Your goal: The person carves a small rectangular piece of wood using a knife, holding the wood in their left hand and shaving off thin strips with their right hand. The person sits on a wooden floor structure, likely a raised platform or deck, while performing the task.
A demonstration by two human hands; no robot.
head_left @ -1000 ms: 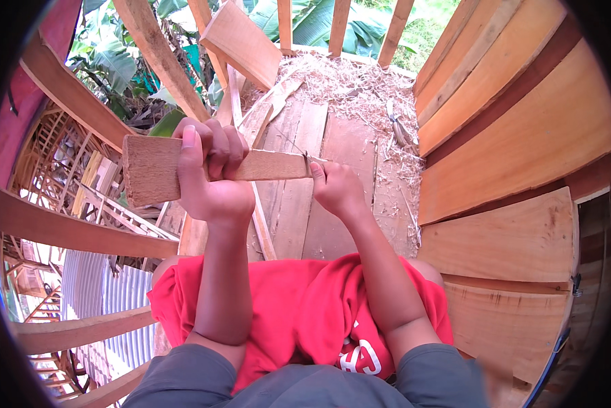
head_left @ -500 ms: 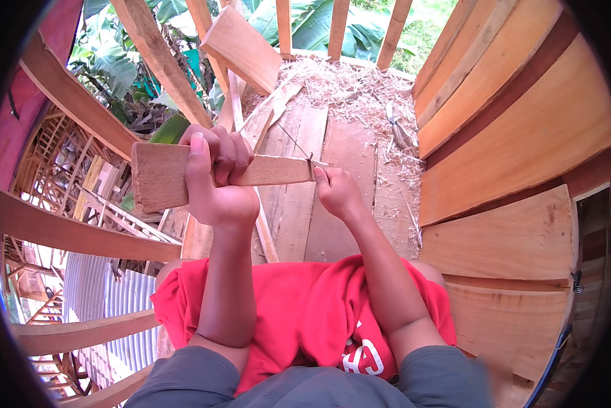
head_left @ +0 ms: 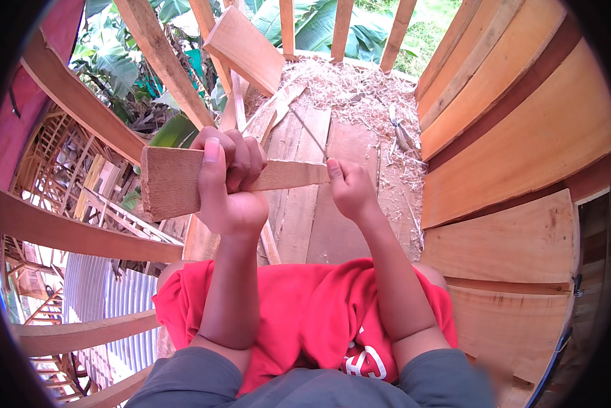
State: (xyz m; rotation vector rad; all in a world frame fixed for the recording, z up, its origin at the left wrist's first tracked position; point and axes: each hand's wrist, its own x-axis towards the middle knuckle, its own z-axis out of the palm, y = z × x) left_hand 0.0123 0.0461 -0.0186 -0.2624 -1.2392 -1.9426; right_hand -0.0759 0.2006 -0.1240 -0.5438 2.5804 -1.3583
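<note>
My left hand [head_left: 232, 180] is wrapped round a rough, pale wooden board [head_left: 170, 183], thumb across its near face. The wide sawn end sticks out to the left, and the board is held up above my lap, stretching right. At its right end my right hand [head_left: 350, 189] is closed, thumb uppermost, beside or touching the wood. A thin dark rod or narrow blade [head_left: 310, 131] runs from that fist up and to the left; its grip is hidden in my fingers, so its kind cannot be made out. Red cloth [head_left: 299, 299] covers my lap.
Wood shavings [head_left: 350, 85] lie thick over the far plank floor [head_left: 346, 139]. A cut wooden block [head_left: 246, 49] leans at the far left by loose strips. Plank walling [head_left: 516, 136] closes the right side; spaced wooden rails [head_left: 81, 224] stand on the left, with corrugated metal sheet [head_left: 108, 285] beyond.
Both hands and the board have shifted slightly to the right. The dark rod or blade has moved right too and shows a little broader.
</note>
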